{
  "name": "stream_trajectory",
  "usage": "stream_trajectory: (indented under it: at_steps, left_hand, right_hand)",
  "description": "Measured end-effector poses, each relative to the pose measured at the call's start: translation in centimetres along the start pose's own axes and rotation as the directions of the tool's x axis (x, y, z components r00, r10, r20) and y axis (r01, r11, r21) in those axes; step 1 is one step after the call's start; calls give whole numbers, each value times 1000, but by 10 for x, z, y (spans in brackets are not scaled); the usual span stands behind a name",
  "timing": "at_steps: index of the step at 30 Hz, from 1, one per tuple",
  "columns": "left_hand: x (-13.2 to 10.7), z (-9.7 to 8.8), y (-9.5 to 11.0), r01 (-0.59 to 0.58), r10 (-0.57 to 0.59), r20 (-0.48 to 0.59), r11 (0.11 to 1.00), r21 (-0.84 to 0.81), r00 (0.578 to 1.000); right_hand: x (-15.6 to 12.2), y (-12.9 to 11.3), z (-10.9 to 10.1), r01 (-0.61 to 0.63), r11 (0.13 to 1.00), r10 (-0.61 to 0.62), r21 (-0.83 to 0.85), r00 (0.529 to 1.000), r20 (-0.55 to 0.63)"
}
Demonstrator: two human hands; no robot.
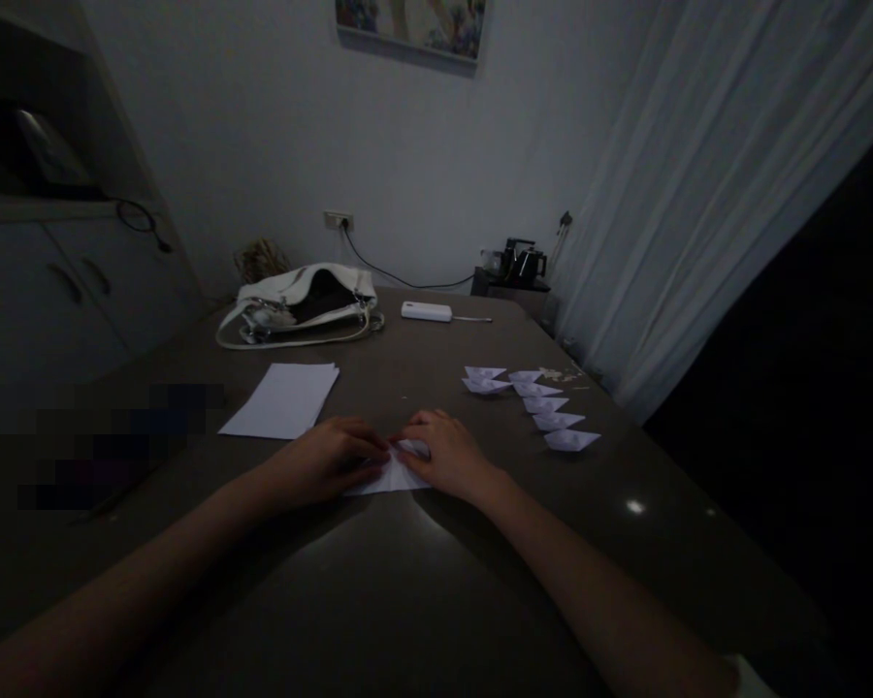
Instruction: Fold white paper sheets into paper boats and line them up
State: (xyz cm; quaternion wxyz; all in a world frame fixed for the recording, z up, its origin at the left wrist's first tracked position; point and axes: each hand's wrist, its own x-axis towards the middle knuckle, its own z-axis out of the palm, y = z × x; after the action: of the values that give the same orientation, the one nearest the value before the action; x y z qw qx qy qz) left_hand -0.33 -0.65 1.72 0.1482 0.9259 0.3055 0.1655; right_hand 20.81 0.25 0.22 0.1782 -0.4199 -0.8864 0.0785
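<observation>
A folded sheet of white paper [394, 478] lies on the table in front of me, creased down its middle. From the left, my left hand [333, 456] grips it with bent fingers and thumb. My right hand [449, 454] holds the opposite side in the same way, and the fingertips of both hands nearly meet at the centre crease. The hands cover much of the paper's upper part. To the right stand several small folded paper boats [557, 422]. Beyond my left hand rests a stack of white paper sheets [280, 399].
A white handbag [302, 301] sits at the back left of the dark table [407, 601]. Near the far edge lies a white power bank [426, 311] with a short cable. Small pale scraps [562, 374] are scattered behind the boats. A sheer curtain [640, 194] hangs at the right.
</observation>
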Motion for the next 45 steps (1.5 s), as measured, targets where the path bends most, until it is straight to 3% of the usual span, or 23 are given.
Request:
stream_trajectory:
  at_steps: [24,32,39,45]
  left_hand:
    - [5,-3,3,68,-67,24,997,-27,997]
    - [18,5,-9,133,-117,-165,987,91,979]
    - [17,1,-11,95,-68,-92,938,334,993]
    - [14,-7,-12,59,-60,-6,949,310,998]
  right_hand:
    - [-2,-18,-1,-142,989,141,-48,990,-13]
    - [0,-19,-3,-179,983,180,-47,983,26]
    - [-2,-21,-5,-188,981,190,-55,982,24]
    - [-1,-21,-4,-194,980,196,-50,980,37]
